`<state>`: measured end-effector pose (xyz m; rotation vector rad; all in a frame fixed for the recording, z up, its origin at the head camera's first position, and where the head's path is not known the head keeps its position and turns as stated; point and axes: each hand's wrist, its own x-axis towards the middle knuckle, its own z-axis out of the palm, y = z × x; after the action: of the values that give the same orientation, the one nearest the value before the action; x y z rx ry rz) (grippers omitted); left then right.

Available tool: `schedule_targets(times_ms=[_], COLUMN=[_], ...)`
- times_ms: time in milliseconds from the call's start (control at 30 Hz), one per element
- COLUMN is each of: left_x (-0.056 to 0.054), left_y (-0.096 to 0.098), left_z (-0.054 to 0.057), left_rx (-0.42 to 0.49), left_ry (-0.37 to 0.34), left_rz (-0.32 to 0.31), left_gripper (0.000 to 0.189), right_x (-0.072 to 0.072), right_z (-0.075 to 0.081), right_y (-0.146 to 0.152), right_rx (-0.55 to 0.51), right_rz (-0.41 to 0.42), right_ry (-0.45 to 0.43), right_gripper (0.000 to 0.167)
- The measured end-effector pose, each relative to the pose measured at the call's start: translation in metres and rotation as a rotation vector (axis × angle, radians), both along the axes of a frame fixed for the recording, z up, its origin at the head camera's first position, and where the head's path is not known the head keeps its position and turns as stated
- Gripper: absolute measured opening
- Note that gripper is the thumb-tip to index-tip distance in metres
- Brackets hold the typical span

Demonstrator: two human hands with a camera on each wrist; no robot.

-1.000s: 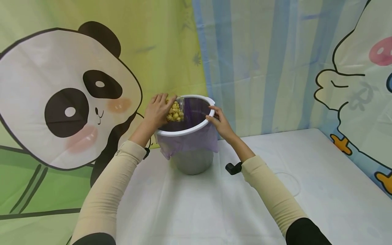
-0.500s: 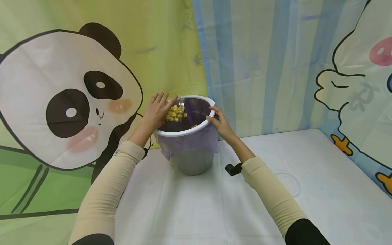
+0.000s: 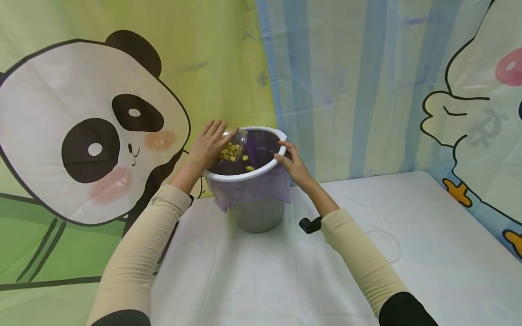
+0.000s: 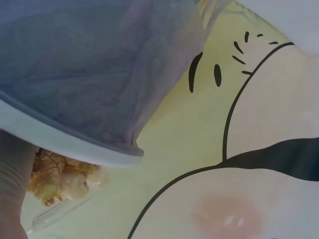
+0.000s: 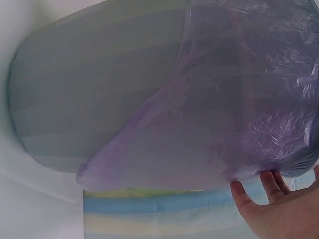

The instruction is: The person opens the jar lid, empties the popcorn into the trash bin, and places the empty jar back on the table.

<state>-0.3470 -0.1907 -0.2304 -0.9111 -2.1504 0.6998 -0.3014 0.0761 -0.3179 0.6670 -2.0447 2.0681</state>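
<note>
By the table's far edge (image 3: 359, 182), left hand (image 3: 209, 146) grips jar (image 3: 243, 143), right hand (image 3: 296, 166) bin (image 3: 257, 213) — a slip could scatter popcorn (image 3: 229, 152).

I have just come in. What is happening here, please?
A person's left hand holds a clear container of what looks like yellow popcorn, tilted over a grey bin lined with a purple bag. The right hand grips the bin's white rim. Loose pieces show outside the container's mouth; many others are inside it.
</note>
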Motion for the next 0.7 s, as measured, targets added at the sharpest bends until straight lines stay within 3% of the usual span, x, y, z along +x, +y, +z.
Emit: schedule_targets(times_ms=[233,700], left_x=[0.002,0.007], left_y=[0.0,-0.002], left_z=[0.007,0.025], left_rx=[-0.089,-0.224], left_ry=[0.03,0.049], left_rz=[0.004,0.01], left_gripper=[0.077,0.091], right_x=[0.0,-0.001], right_z=[0.001,0.0], right_y=[0.0,0.0], right_rx=[-0.013,-0.018], right_rz=[-0.001,0.008], right_ry=[0.002,0.006], right_gripper=[0.052,0.051])
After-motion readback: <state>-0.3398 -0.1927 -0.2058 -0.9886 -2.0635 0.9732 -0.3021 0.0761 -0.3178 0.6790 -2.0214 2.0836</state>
